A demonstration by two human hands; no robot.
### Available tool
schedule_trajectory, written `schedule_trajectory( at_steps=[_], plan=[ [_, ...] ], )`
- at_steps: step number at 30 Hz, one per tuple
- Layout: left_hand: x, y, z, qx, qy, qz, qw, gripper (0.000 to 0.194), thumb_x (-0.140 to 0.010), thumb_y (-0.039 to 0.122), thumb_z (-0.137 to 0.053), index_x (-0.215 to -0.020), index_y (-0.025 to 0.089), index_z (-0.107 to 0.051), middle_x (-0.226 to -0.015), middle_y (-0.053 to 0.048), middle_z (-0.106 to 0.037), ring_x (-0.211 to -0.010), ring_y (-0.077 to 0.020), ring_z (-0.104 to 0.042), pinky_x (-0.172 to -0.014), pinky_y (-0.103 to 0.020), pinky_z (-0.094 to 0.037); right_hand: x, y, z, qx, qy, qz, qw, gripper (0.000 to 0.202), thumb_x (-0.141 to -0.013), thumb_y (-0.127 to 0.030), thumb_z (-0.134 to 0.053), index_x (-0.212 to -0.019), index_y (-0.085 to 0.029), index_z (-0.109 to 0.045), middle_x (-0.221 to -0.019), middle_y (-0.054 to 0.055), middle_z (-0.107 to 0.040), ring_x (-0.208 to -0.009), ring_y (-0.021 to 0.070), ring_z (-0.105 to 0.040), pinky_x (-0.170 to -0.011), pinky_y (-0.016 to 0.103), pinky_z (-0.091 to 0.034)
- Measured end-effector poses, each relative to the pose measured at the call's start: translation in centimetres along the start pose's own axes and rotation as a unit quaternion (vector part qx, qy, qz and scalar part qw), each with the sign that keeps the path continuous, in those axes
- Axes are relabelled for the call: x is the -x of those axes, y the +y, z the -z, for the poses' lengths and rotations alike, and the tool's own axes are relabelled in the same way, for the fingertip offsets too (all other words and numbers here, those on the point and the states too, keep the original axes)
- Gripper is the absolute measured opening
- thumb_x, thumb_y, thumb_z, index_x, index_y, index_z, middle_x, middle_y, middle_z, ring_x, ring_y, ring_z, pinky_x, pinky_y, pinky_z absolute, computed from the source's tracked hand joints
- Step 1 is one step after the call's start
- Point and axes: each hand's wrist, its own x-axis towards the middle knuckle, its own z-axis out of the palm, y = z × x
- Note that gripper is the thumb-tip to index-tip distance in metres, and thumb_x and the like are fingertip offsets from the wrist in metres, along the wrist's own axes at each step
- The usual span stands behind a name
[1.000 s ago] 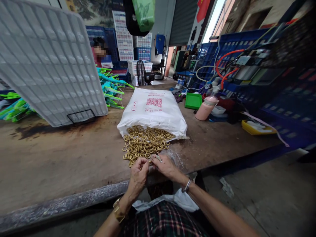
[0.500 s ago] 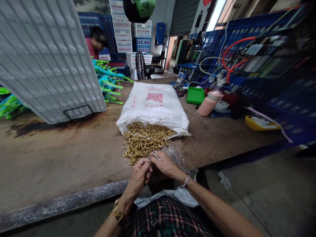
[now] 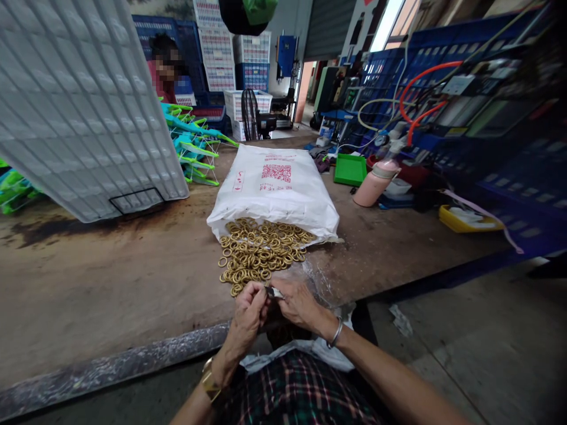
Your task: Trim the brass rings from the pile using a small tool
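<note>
A white sack (image 3: 283, 183) with red print lies on the brown table, and brass-coloured rings (image 3: 261, 251) spill from its open mouth toward me. Just in front of the pile, my left hand (image 3: 250, 307) is closed in a pinch; what its fingertips hold is too small to name. My right hand (image 3: 301, 302) is closed around a small tool (image 3: 275, 293) with a dark tip and a pale, shiny body, pointing at the left fingertips. The two hands nearly meet above the table's front edge.
A large grey-white ribbed panel (image 3: 88, 106) stands at the left, with green and blue plastic pieces (image 3: 192, 141) behind it. To the right are a green tray (image 3: 349, 170), a pink bottle (image 3: 374, 186) and a yellow tray (image 3: 469, 219). A person (image 3: 163, 68) is at the back left.
My right hand has turned slightly, and the tool in it now lies across toward my left fingertips. My left hand stays almost in place. The view has shifted a little.
</note>
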Motion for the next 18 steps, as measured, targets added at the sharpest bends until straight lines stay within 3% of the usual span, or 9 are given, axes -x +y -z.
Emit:
schedule_trajectory(
  at_steps=[7, 12, 15, 18],
  plan=[
    [0.2, -0.2, -0.2, -0.016, 0.012, 0.001, 1.000, 0.039, -0.073, 0.055, -0.060, -0.069, 0.019, -0.046, -0.048, 0.009, -0.041, -0.034, -0.0034, -0.029, -0.033, -0.015, -0.023, -0.1, -0.5, -0.2, 0.034, -0.028, -0.017, 0.999, 0.027, -0.072, -0.008, -0.042, -0.092, -0.018, -0.057, -0.078, 0.005, -0.065, -0.068, 0.0157, -0.055, -0.059, 0.025, -0.029],
    [1.5, 0.1, -0.4, 0.006, -0.017, 0.001, 1.000, 0.038, -0.074, 0.052, -0.061, -0.066, 0.019, -0.045, -0.044, 0.009, -0.040, -0.035, -0.0036, -0.029, -0.034, -0.016, -0.023, -0.8, 0.2, 0.2, 0.065, -0.053, -0.067, 0.994, 0.027, -0.077, -0.010, -0.042, -0.098, -0.017, -0.057, -0.078, 0.006, -0.066, -0.067, 0.0162, -0.057, -0.057, 0.026, -0.028],
    [2.4, 0.7, -0.8, 0.066, -0.060, 0.038, 0.995, 0.036, -0.072, 0.049, -0.065, -0.067, 0.019, -0.047, -0.049, 0.008, -0.045, -0.036, -0.0032, -0.032, -0.034, -0.016, -0.024, -1.4, 1.6, 0.0, 0.100, -0.028, -0.131, 0.986, 0.022, -0.081, -0.013, -0.041, -0.094, -0.016, -0.058, -0.075, 0.008, -0.066, -0.064, 0.0165, -0.056, -0.056, 0.026, -0.027],
    [2.4, 0.9, -0.9, 0.158, -0.058, 0.072, 0.983, 0.036, -0.070, 0.047, -0.068, -0.069, 0.018, -0.047, -0.059, 0.005, -0.052, -0.038, -0.0031, -0.035, -0.035, -0.016, -0.025, -1.9, 2.3, -0.4, 0.076, 0.016, -0.107, 0.991, 0.021, -0.082, -0.015, -0.042, -0.097, -0.017, -0.056, -0.077, 0.006, -0.066, -0.067, 0.0159, -0.057, -0.059, 0.025, -0.029]
  ],
)
